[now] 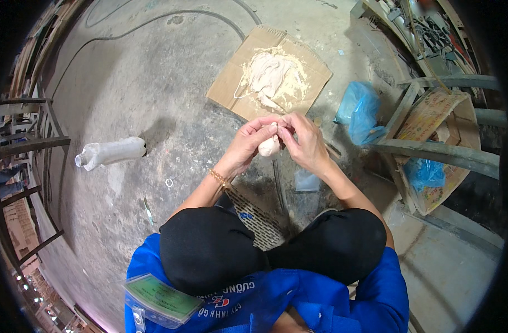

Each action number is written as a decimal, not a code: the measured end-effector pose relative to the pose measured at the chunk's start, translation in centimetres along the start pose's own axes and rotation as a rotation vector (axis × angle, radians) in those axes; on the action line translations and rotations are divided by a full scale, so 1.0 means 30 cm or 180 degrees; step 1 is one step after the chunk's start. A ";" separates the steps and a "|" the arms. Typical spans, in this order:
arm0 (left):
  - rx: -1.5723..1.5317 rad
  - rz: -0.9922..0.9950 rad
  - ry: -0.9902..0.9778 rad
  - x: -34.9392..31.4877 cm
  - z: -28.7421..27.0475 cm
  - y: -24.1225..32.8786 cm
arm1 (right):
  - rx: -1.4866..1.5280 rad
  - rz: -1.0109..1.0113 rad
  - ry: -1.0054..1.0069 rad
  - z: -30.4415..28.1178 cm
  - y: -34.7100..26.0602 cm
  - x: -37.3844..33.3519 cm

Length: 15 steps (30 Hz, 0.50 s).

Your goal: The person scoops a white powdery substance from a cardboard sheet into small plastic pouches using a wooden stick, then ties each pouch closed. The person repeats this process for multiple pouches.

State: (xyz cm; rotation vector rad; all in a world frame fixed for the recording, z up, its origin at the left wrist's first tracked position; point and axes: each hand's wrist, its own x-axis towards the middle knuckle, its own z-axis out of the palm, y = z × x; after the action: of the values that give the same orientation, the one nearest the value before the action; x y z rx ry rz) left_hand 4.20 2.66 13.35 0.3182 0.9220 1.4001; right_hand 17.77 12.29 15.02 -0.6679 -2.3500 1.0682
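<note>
Both my hands are raised in front of my knees, close together over a small cream-coloured bundle (269,146), rounded like a filled pouch. The thumb and fingers of my left hand (249,139) pinch its gathered top. My right hand (304,139) grips the same neck from the other side, fingertips meeting those of the left. What the bundle contains is hidden. Just beyond the hands, a flat piece of cardboard (231,77) lies on the floor. A crumpled pale cloth (268,72) rests on it amid scattered yellowish powder (298,83).
A whitish plastic bottle (112,152) lies on its side at left. Right of the cardboard sits a blue plastic bag (360,111), near a metal frame (437,152) and an open box (459,127). A hose (154,16) curves across the far floor. A small clear packet (307,180) lies below my right hand.
</note>
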 end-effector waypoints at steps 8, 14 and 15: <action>-0.0834 -0.0207 0.0160 0.011 -0.047 -0.041 | -0.0566 -0.0529 -0.0047 0.019 0.001 0.010; -0.1843 -0.0658 0.0014 -0.023 -0.078 -0.047 | -0.0820 -0.0819 0.0068 0.016 0.001 0.013; -0.2057 -0.0830 -0.0028 -0.021 -0.095 -0.050 | -0.0750 -0.0796 0.0085 0.025 0.008 0.012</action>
State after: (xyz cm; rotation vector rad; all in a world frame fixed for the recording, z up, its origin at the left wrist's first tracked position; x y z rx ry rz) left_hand 3.29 0.88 10.76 -0.2750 0.4427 1.3701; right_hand 17.10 12.22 14.49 -0.4493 -2.4790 0.6778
